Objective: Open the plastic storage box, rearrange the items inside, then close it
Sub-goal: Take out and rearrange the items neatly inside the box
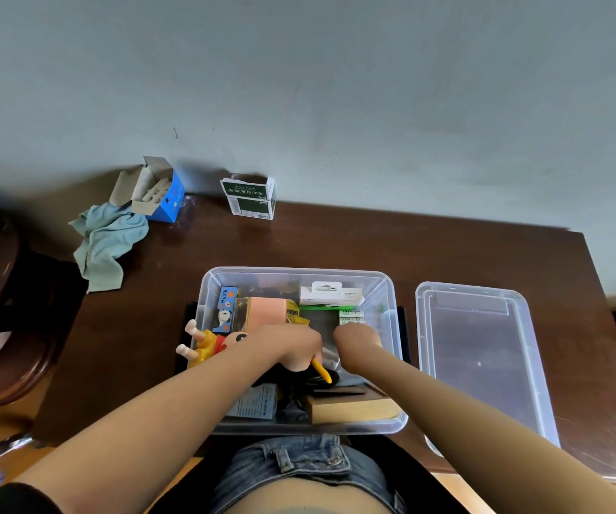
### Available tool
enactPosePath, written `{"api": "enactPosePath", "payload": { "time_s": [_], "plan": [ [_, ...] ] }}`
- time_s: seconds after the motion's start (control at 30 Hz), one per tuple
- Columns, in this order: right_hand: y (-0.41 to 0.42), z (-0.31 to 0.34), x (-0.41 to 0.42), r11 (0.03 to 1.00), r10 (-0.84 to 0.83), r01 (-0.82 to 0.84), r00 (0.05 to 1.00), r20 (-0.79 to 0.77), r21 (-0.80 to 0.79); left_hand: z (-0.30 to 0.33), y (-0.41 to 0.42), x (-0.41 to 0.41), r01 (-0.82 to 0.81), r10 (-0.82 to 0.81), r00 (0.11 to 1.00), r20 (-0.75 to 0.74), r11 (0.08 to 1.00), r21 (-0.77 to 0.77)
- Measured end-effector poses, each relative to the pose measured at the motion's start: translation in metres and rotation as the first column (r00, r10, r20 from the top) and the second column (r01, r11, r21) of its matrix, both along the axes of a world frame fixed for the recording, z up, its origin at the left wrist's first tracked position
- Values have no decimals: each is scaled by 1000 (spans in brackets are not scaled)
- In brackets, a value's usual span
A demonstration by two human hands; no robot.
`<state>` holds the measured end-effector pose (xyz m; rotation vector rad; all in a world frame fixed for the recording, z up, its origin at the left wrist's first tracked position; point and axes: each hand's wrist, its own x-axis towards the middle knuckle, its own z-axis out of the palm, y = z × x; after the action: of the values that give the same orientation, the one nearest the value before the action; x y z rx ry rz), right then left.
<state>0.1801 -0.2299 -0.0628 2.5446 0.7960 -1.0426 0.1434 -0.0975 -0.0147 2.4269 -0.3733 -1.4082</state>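
A crumpled teal cloth (pixel 108 241) lies at the left of the dark worktop (pixel 336 243). The clear storage box (pixel 388 291) sits open at the near edge, packed with small items. Inside it, the left hand (pixel 291 345) closes its grip on a yellow pen (pixel 322 370); the right hand (pixel 358 337) curls downward, its grip hidden. The lid (pixel 480 350) lies just right of the box.
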Motion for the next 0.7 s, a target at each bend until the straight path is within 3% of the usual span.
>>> {"api": "enactPosePath", "payload": {
  "time_s": [0.37, 0.57, 0.7],
  "plan": [
    [7, -8, -3, 939, -336, 302, 907, -254, -167, 3, -1, 0, 46, -46, 998, 46, 999, -2],
    [6, -8, -5, 892, -452, 428, 846, -282, -143, 2, -4, -1, 33, -32, 996, 78, 999, -10],
    [2, -10, -7, 853, -512, 521, 824, -241, -33, 3, -2, -4, 37, -34, 996, 87, 999, -32]
  ]
}}
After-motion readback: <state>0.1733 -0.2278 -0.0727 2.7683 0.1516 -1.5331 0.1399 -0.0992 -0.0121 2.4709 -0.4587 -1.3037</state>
